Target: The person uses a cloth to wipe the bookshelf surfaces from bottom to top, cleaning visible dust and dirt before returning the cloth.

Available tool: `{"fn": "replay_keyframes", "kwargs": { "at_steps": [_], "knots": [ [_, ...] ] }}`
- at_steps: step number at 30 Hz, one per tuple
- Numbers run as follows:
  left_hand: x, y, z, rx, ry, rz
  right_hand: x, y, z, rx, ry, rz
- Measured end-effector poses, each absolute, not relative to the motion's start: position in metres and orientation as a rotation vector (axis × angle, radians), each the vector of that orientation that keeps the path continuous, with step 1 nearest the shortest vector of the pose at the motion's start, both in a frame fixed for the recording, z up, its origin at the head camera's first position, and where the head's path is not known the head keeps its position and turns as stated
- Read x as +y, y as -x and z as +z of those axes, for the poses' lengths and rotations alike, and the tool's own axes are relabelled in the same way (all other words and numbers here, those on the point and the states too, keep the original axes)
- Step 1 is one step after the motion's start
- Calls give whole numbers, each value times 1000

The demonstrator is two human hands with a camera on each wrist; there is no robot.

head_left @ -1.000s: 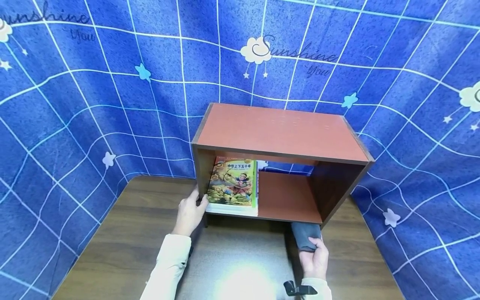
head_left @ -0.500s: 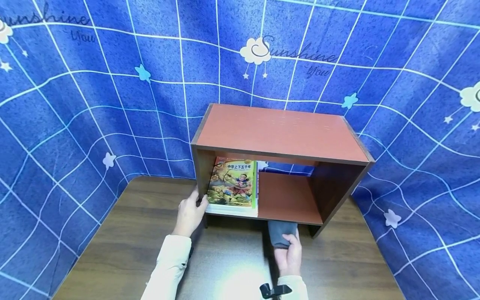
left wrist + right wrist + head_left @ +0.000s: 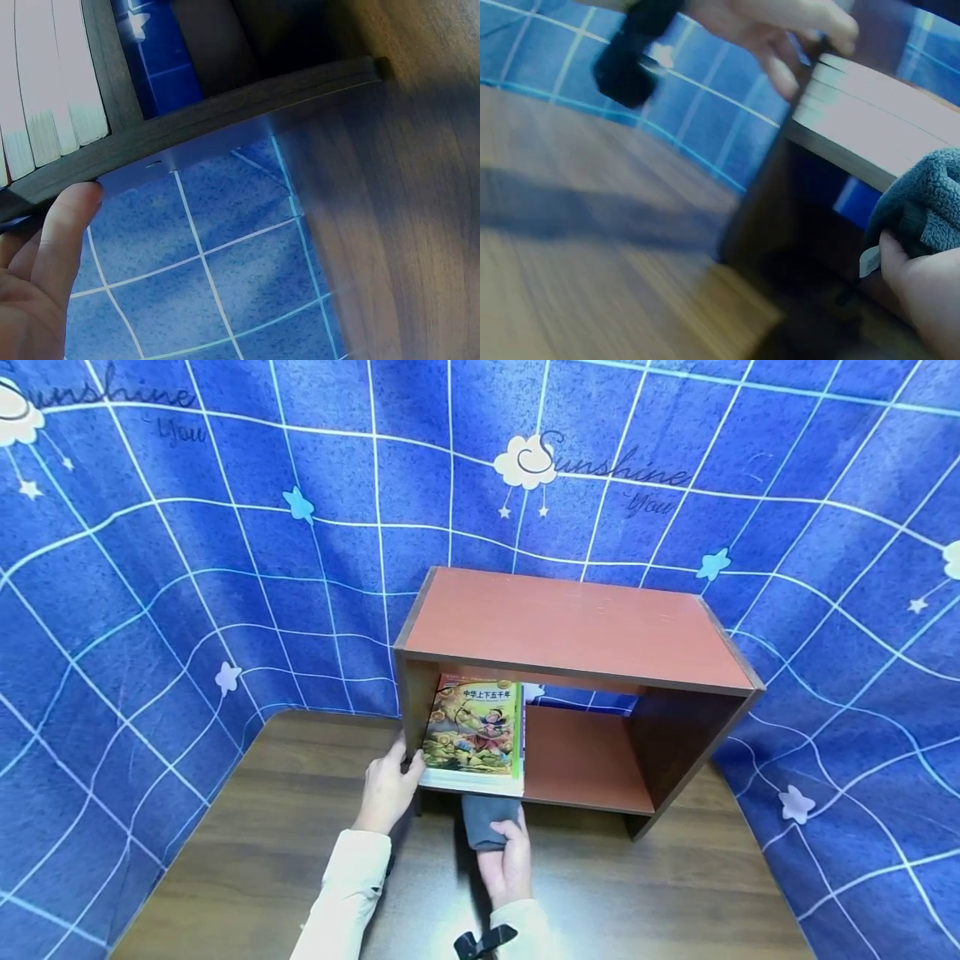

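A small wooden bookshelf [image 3: 585,625] with a reddish top stands on the table. My left hand [image 3: 390,787] grips the front edge of its left side panel; in the left wrist view the thumb [image 3: 69,221] lies on that edge. A stack of books [image 3: 474,731] lies at the left on the lower board, the top one with a colourful cover. Below them, my right hand [image 3: 508,862] holds a folded grey-blue cloth [image 3: 486,822] against the board's front edge. The right wrist view shows the cloth's fuzzy towel [image 3: 937,191] texture and a small white tag.
A wood-grain table [image 3: 675,893] lies under the bookshelf. Behind and at both sides hangs a blue curtain [image 3: 300,602] with white lines, clouds and stars. The bookshelf's right side panel [image 3: 686,743] stands beyond the bare right part of the board.
My right hand has slid left with the cloth along the lower board's front edge, from the right end to below the books. My left hand keeps its grip on the side panel.
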State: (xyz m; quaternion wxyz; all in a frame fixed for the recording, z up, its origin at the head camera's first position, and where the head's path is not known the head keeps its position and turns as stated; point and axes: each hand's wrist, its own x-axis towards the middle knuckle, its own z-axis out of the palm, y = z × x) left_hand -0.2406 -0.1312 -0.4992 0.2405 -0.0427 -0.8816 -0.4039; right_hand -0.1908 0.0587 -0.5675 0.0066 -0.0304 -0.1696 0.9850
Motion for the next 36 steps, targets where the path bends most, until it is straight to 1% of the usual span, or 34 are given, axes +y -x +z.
{"fn": "replay_keyframes", "kwargs": {
  "at_steps": [9, 16, 20, 24, 30, 36],
  "knots": [
    [-129, 241, -499, -2388, 127, -1071, 15, 196, -567, -582, 53, 3127],
    [-127, 240, -499, -2375, 141, -1073, -11, 197, -564, -594, 176, 3115],
    [-129, 240, -500, -2369, 140, -1074, -19, 199, -563, -561, 166, 3108],
    [-132, 239, -502, -2373, 135, -1067, -17, 199, -563, -516, 125, 3120],
    [-133, 242, -502, -2375, 145, -1062, -1, 199, -560, -526, 103, 3138],
    [-132, 243, -504, -2377, 154, -1055, 21, 196, -560, -552, 166, 3135]
  ]
}}
